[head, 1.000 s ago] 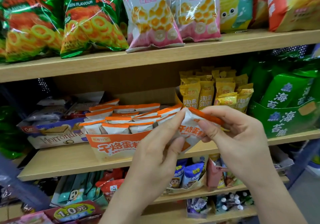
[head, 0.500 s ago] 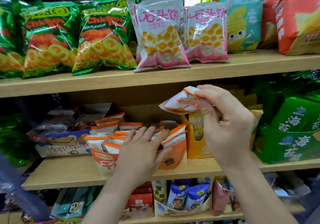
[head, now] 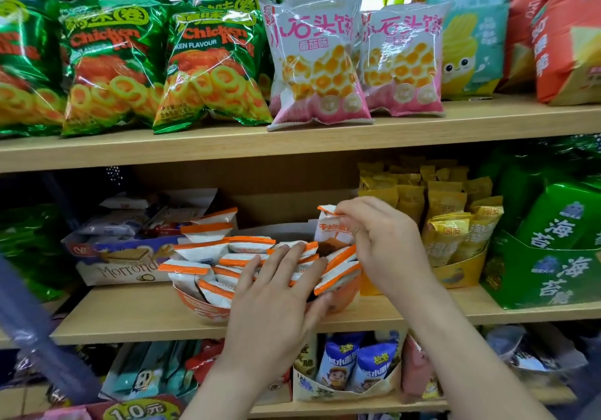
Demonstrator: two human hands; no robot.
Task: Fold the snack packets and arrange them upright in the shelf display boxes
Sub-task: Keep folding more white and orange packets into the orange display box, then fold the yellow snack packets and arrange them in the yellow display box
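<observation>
Right hand [head: 383, 244] pinches a packet [head: 331, 227] upright over the box [head: 208, 310]; left hand [head: 276, 292] presses the packets [head: 227, 257] flat.

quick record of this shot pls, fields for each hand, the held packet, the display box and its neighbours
left hand: flat, straight fingers pressing on the boxed packets
right hand: pinches the held packet near its top
held packet: orange and white, upright, at the box's right rear
display box: orange, on the middle shelf, holds many matching packets
neighbours: yellow packets to the right, wafer box to the left
</observation>
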